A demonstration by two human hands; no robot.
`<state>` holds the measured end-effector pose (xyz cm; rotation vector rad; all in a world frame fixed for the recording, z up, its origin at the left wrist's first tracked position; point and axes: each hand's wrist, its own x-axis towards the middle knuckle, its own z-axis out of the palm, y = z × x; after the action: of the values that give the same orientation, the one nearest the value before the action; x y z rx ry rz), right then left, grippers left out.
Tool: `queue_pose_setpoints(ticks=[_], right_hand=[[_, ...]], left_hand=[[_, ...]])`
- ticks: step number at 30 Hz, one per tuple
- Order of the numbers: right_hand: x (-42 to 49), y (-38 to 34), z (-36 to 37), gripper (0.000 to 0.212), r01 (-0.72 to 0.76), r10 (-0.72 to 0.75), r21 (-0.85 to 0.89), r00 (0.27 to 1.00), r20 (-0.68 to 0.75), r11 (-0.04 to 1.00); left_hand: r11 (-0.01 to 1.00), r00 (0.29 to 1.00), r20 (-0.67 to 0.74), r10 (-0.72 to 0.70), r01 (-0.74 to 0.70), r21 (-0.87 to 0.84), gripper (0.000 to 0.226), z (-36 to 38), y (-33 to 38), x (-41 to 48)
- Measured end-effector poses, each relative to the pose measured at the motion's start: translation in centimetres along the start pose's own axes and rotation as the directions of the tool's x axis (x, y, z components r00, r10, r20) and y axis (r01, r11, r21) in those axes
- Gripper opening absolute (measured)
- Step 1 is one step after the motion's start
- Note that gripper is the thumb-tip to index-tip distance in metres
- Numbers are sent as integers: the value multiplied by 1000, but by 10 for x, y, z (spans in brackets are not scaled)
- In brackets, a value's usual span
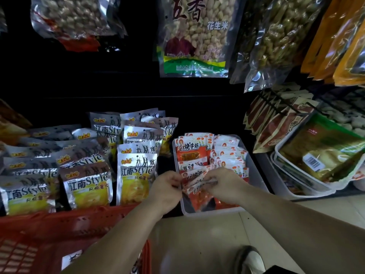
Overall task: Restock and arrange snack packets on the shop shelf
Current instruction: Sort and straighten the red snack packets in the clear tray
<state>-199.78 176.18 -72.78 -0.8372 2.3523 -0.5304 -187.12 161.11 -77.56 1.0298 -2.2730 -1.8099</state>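
Note:
A clear plastic bin (254, 165) on the low shelf holds several small red-and-white snack packets (190, 152). My left hand (167, 186) and my right hand (223, 182) meet over the bin's front half. Between them they pinch a small bunch of red-and-white packets (194, 184), each hand on one side of it. To the left of the bin stand rows of silver-and-yellow chip packets (136, 175) in upright stacks.
A red plastic basket (39, 234) stands at the lower left with a silver packet (71, 258) inside. White trays with green-gold bags (320, 153) lie at the right. Large nut bags (194, 36) hang above. My shoe (250, 260) is on the pale floor.

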Motion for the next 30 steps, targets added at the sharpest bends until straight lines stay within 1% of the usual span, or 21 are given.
queue_pose_setpoints(ticks=[2, 6, 9, 12, 14, 16, 17, 19, 20, 21, 22, 23, 24, 25, 26, 28, 29, 30], right_hand=[[4, 8, 15, 20, -34, 31, 21, 993, 112, 999], [4, 17, 35, 31, -97, 87, 27, 964, 253, 995], [1, 22, 43, 31, -109, 130, -76, 923, 363, 991], [0, 24, 44, 33, -86, 147, -171, 909, 390, 982], [0, 21, 44, 28, -61, 131, -181, 905, 405, 982], [3, 20, 44, 21, -48, 113, -161, 900, 421, 986], [6, 19, 43, 21, -56, 112, -145, 902, 418, 988], [12, 18, 37, 30, -99, 118, -69, 911, 395, 993], [15, 18, 33, 30, -118, 122, -35, 912, 392, 992], [19, 19, 29, 25, -124, 120, -16, 906, 406, 992], [21, 20, 26, 18, -104, 106, -27, 895, 434, 994], [24, 22, 24, 16, -77, 97, -62, 878, 469, 995], [26, 23, 23, 20, -43, 90, -107, 869, 487, 993], [29, 27, 23, 23, -25, 95, -150, 871, 482, 988], [32, 31, 23, 22, -14, 100, -191, 889, 446, 982], [41, 40, 18, 23, 15, 53, -230, 956, 287, 973], [46, 45, 16, 23, 17, 21, -195, 981, 195, 981], [51, 48, 12, 21, 12, 1, -123, 994, 111, 992]], left_hand=[[999, 1000, -4, -6, 6, 45, 27, -3, -6, 0], [991, 1000, 13, -9, 7, 137, 34, -7, -21, 5], [971, 998, 46, 47, -56, 232, 32, -8, -29, 10], [943, 992, 18, 129, -128, 307, 30, -5, -33, 13], [901, 977, -9, 211, -191, 389, 27, -2, -33, 17], [846, 966, 27, 257, -239, 477, 26, 3, -30, 20], [819, 964, 47, 261, -246, 518, 27, 6, -29, 21], [772, 961, 54, 272, -252, 583, 25, 11, -26, 25], [753, 959, 46, 279, -248, 610, 24, 13, -25, 26], [735, 959, 35, 281, -239, 635, 23, 15, -25, 28], [717, 959, 28, 282, -230, 658, 23, 17, -24, 30], [695, 958, 25, 284, -224, 683, 23, 20, -22, 32], [671, 957, 23, 289, -220, 708, 23, 22, -22, 34], [648, 954, 19, 298, -217, 730, 23, 25, -21, 36], [627, 951, 13, 308, -214, 749, 22, 28, -22, 38], [600, 943, -3, 334, -210, 772, 20, 34, -25, 42], [590, 938, -7, 347, -213, 779, 18, 36, -27, 43], [584, 932, -7, 363, -221, 781, 18, 38, -28, 44]])
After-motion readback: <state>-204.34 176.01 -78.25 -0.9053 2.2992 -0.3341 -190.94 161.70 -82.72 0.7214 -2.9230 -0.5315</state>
